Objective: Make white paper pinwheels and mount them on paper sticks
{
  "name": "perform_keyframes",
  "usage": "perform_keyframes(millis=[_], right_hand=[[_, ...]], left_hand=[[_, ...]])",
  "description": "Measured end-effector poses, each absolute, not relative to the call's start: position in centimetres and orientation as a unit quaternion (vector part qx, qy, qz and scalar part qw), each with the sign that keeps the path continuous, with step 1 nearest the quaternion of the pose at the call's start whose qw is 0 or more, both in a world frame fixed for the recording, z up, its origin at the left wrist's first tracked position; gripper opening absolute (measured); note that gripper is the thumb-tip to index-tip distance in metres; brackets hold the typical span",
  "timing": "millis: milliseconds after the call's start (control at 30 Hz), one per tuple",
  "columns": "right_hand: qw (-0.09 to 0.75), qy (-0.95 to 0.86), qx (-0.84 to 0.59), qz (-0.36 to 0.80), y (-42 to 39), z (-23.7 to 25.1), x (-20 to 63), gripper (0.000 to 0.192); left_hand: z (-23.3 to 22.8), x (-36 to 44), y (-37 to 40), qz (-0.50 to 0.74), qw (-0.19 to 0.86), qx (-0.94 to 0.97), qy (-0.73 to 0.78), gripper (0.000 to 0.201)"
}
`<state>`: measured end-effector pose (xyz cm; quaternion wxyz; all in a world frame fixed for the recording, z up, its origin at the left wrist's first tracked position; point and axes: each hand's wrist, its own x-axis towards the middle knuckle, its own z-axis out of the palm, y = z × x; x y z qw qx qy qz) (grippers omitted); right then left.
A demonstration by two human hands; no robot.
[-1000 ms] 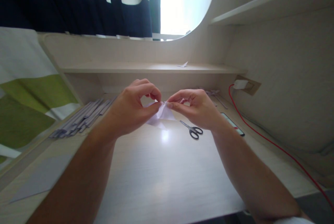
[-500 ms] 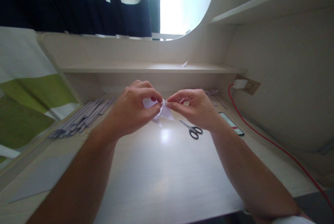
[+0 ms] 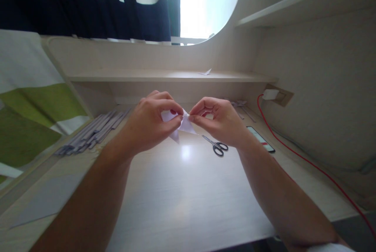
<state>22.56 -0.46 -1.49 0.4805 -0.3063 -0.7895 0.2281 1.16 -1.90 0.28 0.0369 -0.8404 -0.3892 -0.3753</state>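
Pale wooden desk (image 3: 188,189) below a shelf and curtained window, with grey paper strips (image 3: 91,132) lying at left. Above the desk's middle, the left hand (image 3: 149,123) and right hand (image 3: 219,121) each pinch a small folded white paper (image 3: 183,126) between thumb and forefinger. Scissors (image 3: 216,146), a phone (image 3: 261,139) and a red cable (image 3: 308,162) lie at right.

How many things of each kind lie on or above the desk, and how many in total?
Folded paper piece, pinched by left hand and right hand: 1
Scissors: 1
Phone: 1
Red cable: 1
Pile of paper strips: 1
Paper scrap on the shelf: 1
Total: 6
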Motion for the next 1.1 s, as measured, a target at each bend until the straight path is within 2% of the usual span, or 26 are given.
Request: perform_keyframes(millis=[367, 467, 633, 867, 1100], right_hand=[[0.469, -0.8, -0.297, 0.228, -0.59, -1.62, 22.54, 0.003], [0.47, -0.799, -0.289, 0.239, -0.46, -1.71, 22.53, 0.008], [0.459, -0.806, -0.291, 0.235, -0.42, -1.64, 22.55, 0.017], [0.446, -0.811, -0.306, 0.224, -0.57, -1.39, 22.56, 0.017], [0.455, -0.802, -0.311, 0.232, -0.41, -1.47, 22.49, 0.012]], left_hand=[[0.26, 1.05, -1.8, -0.376, 0.011, -0.846, -0.377, 0.01], [0.29, 1.05, -1.87, -0.376, 0.011, -0.847, -0.376, 0.011], [0.1, 1.03, -1.91, -0.385, 0.062, -0.834, -0.391, 0.01], [0.05, 1.24, -1.99, -0.378, 0.125, -0.827, -0.396, 0.008], [0.05, 1.19, -1.87, -0.375, 0.129, -0.828, -0.397, 0.01]])
